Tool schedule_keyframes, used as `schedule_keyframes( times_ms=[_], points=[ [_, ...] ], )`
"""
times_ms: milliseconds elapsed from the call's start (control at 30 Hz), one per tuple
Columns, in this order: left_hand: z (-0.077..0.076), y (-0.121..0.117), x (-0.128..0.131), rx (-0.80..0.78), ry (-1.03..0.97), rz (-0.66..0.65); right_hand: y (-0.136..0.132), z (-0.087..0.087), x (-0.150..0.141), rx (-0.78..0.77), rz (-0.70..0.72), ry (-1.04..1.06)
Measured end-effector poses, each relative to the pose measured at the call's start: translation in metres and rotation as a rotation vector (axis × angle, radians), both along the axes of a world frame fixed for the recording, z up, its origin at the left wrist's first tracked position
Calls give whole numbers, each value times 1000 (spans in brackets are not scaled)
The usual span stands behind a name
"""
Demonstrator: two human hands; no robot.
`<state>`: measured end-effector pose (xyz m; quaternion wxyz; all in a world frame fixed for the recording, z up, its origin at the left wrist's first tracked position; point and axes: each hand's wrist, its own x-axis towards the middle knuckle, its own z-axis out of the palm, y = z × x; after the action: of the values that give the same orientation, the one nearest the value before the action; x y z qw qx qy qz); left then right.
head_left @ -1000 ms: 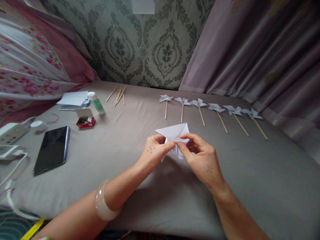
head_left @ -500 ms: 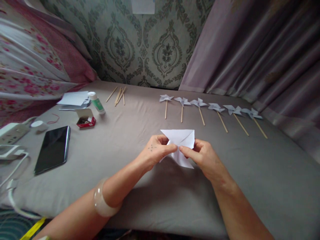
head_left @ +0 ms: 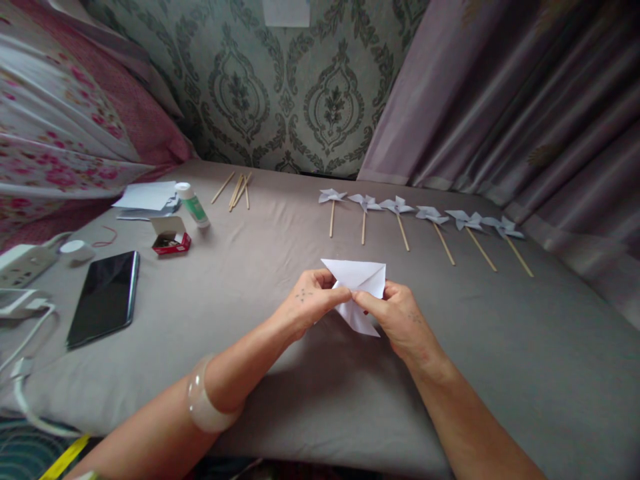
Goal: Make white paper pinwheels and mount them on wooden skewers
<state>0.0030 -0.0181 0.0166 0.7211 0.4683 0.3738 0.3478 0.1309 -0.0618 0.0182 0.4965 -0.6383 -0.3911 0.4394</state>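
Observation:
A white paper pinwheel (head_left: 361, 273), without a stick, is held above the cloth in the middle of the head view. Its lower blade points down and to the right. My left hand (head_left: 320, 297) grips it from the left, thumb pressed at the centre. From the other side my right hand (head_left: 393, 310) pinches it, with its thumb tip beside the left thumb. The fingers behind the paper are mostly hidden. Farther off to the right, several finished pinwheels on sticks (head_left: 399, 207) lie in a row.
Several loose wooden sticks (head_left: 239, 192) lie at the back. On the left are a glue stick (head_left: 193, 205), paper sheets (head_left: 147, 197), an open small red box (head_left: 171, 241), a black phone (head_left: 104, 299), a white round cap (head_left: 77, 251) and a power strip (head_left: 26, 265).
My right hand has shifted slightly left and turned, its thumb now against the left thumb at the pinwheel's centre. The pinwheel's right side and lower blade have moved a little left.

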Motion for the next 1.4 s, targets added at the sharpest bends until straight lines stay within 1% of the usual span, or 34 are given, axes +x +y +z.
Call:
schedule_keyframes(
  times_ms=[167, 267, 367, 467, 600, 733, 900, 1033, 1200, 1400],
  points=[
    [-3, 2, -3, -48, 13, 32, 1, -2, -2, -19, -52, 192],
    [-4, 3, -5, -82, -63, 61, 5, -5, 1, 19, -119, 323],
    [-5, 3, -3, -134, -168, 56, 13, -12, 5, 57, -194, 463],
    [-10, 2, 2, -142, -201, 85, 20, -20, 8, 82, -270, 587],
    [-19, 1, 8, -138, -229, 160, 26, -28, 1, 88, -303, 682],
    [-23, 1, 11, -147, -289, 202, 26, -28, -16, 100, -285, 708],
    [-22, 4, 8, -148, -285, 303, 25, -20, -31, 112, -255, 664],
    [-20, 8, 4, -133, -247, 312, 26, -15, -32, 91, -236, 620],
    [-18, 12, 0, -130, -195, 351, 30, -15, -27, 71, -193, 608],
    [-22, 16, -2, -77, -117, 404, 33, -13, -24, 32, -159, 569]
  ],
)
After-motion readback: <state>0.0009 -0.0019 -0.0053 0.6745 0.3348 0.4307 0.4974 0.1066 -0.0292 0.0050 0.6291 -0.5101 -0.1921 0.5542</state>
